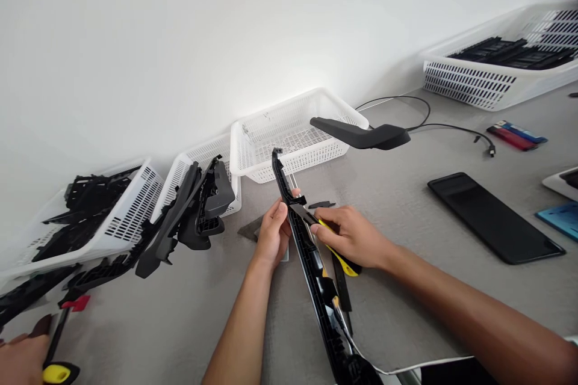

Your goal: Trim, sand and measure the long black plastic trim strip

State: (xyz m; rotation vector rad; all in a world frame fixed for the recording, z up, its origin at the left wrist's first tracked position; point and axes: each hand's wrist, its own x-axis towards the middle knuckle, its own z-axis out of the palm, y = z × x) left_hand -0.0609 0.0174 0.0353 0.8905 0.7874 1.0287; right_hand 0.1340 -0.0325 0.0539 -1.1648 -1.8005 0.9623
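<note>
My left hand (273,231) grips a long black plastic trim piece (313,280) near its upper part, with the thumb along one side. The piece slants from the middle of the view down to the bottom edge. In my right hand (354,234) is a yellow and black utility knife (341,255), held with the fingers closed. Its dark front end (303,213) lies against the trim piece, just right of my left fingers. Whether the edge cuts into the plastic is too small to tell. Below the hands, other dark flat pieces lie partly hidden on the table.
White baskets (289,159) stand along the wall; those at left and far right hold black parts. A dark curved trim piece (361,132) rests on the middle basket's rim. A black phone (494,216) and cable (428,111) lie right. Another person's hand (24,358) is lower left.
</note>
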